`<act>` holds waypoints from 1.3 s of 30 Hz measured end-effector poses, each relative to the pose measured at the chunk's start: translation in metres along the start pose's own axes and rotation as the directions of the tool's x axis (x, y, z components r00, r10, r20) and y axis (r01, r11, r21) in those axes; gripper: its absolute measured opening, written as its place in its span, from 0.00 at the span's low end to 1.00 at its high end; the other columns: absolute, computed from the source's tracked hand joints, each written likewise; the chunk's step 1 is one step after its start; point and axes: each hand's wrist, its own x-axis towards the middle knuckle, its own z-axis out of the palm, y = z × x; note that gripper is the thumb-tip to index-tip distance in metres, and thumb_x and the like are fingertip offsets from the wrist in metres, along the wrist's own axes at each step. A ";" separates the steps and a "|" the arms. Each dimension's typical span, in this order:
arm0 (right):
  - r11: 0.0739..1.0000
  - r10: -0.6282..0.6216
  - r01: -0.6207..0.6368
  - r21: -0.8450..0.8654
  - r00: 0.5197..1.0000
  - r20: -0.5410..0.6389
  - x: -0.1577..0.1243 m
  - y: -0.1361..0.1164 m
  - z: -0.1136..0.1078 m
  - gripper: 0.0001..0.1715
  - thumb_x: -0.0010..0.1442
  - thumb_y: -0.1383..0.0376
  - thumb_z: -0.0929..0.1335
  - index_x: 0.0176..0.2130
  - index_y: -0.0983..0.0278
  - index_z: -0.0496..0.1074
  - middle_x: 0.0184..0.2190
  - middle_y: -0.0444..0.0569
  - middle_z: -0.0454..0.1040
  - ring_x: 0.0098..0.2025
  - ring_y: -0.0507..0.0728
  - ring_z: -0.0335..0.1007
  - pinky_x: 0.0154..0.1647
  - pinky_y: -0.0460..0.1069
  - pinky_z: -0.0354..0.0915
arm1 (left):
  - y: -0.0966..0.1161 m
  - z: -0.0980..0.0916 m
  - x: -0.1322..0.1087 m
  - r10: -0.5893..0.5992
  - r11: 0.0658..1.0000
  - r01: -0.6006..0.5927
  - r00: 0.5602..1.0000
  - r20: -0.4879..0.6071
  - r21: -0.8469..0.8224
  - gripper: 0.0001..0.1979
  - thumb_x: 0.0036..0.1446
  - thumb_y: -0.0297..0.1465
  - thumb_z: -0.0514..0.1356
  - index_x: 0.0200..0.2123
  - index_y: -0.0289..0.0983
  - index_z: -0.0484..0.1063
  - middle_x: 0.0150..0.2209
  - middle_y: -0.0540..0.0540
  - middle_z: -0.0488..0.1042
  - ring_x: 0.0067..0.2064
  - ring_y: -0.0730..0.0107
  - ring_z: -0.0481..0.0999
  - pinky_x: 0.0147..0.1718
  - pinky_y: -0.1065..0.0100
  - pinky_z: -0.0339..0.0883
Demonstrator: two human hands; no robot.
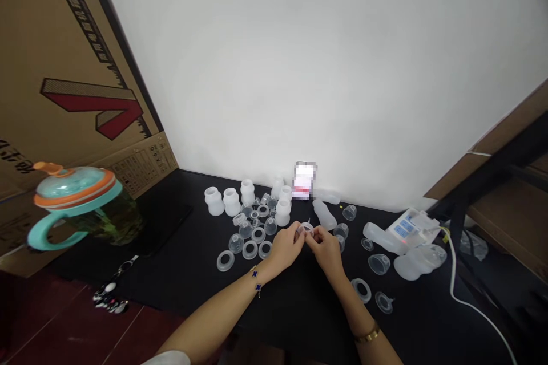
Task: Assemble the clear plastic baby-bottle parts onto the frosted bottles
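Both hands meet over the black table, pinching a pale bottle collar ring (306,227) between them. My left hand (287,244) is closed on its left edge, while the fingers of my right hand (326,248) grip the right edge. A small thin tip sticks up above the ring; what it belongs to is unclear. Left of the hands lie several loose collar rings (225,261) and clear domed pieces (236,243). Behind these stand several white baby bottles (232,202). To the right, a clear cap (379,264) and a bottle nipple (384,302) rest on the table.
A lit phone (303,181) leans on the wall. At right, white bottles (414,262) lie beside a white device (413,229) with a cable (454,274). A lidded pitcher (85,205), a keychain (110,296) and a large cardboard box (64,57) are at left.
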 end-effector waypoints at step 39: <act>0.999 -0.036 0.037 0.007 0.999 -0.029 0.001 0.001 -0.002 0.23 0.59 0.50 0.67 0.22 0.60 0.62 0.15 0.39 0.63 0.19 0.51 0.57 0.24 0.47 0.51 | 0.006 -0.006 -0.002 0.014 1.000 -0.015 1.000 0.017 0.025 0.14 0.69 0.36 0.50 0.32 0.39 0.68 0.24 0.51 0.69 0.26 0.68 0.69 0.27 0.69 0.51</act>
